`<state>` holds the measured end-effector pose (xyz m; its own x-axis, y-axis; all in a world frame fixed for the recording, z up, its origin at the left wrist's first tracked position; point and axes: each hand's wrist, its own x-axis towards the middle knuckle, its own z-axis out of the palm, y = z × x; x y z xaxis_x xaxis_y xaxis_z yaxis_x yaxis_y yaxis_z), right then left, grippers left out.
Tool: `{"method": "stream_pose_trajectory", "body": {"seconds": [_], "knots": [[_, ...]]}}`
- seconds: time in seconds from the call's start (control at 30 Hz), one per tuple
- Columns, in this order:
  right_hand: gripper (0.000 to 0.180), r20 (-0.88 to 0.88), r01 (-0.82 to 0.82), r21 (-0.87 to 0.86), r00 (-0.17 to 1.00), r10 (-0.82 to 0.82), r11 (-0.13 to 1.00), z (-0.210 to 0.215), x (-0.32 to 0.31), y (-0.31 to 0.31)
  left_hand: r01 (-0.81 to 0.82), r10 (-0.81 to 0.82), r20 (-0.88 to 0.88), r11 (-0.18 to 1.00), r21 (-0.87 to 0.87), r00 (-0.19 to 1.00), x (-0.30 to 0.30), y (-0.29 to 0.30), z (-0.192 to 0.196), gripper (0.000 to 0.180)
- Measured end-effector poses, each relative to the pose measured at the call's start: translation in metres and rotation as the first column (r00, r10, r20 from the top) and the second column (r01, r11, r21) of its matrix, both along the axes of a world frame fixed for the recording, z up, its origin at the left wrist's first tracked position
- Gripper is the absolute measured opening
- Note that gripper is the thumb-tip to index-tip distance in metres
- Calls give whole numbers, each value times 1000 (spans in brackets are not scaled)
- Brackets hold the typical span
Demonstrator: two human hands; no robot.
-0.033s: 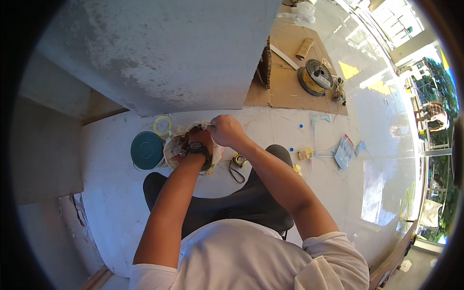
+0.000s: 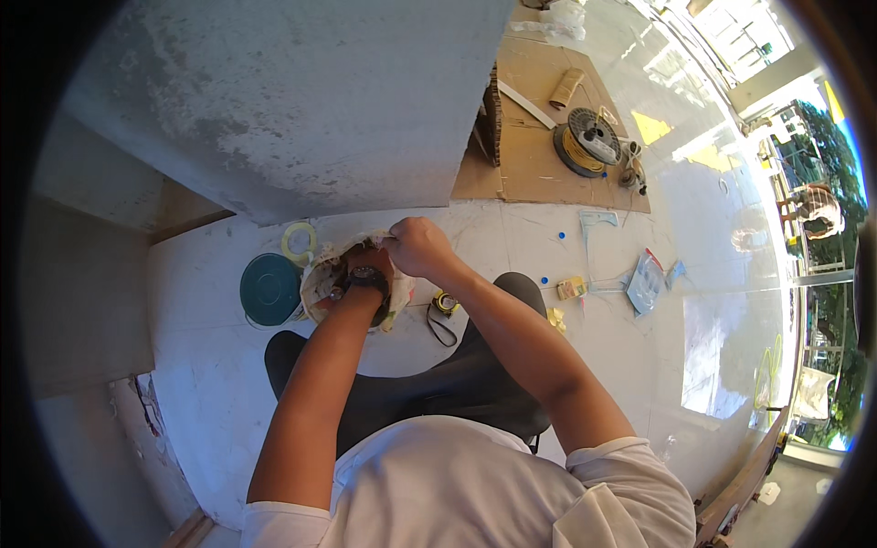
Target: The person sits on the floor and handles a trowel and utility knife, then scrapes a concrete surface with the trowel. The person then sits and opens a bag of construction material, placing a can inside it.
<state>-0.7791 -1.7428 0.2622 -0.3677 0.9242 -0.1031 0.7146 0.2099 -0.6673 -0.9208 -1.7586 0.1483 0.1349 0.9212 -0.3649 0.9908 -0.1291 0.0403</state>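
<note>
A whitish, crumpled sack (image 2: 315, 290) stands open on the floor in front of my legs. My left hand (image 2: 368, 258), with a black watch at its wrist, reaches down into it, and its fingers are hidden inside. My right hand (image 2: 418, 247) is closed on the sack's far right rim, pinching the edge. Touching or close by the sack's left side is a dark green round bucket (image 2: 271, 289), with a pale yellow ring-shaped roll (image 2: 299, 241) behind it. A yellow-and-black tape measure (image 2: 445, 303) with a black strap lies to the right of the sack.
A large grey scuffed panel (image 2: 301, 110) rises ahead. Flattened cardboard (image 2: 530, 173) at the far right bears a cable spool (image 2: 585, 144) and a brown roll (image 2: 566, 89). A small box (image 2: 572, 289) and a blue-white packet (image 2: 645, 283) lie right. A person (image 2: 818, 212) is beyond.
The whole view has shifted slightly, so things sit a little further left. Both hands keep their places at the sack.
</note>
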Motion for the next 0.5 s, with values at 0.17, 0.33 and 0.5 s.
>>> {"method": "stream_pose_trajectory", "body": {"seconds": [0.17,0.33,0.5], "knots": [[30,-68,61,-54,996,-64,997,-2,2,-5,59,-53,45,990,-125,998,0,16,8,40],[26,-144,151,-34,977,-155,988,-11,-8,-10,101,-100,18,984,-147,995,-3,26,15,38],[25,-72,162,-92,983,-169,982,-8,5,2,146,-155,-45,978,-149,987,11,40,13,36]]}}
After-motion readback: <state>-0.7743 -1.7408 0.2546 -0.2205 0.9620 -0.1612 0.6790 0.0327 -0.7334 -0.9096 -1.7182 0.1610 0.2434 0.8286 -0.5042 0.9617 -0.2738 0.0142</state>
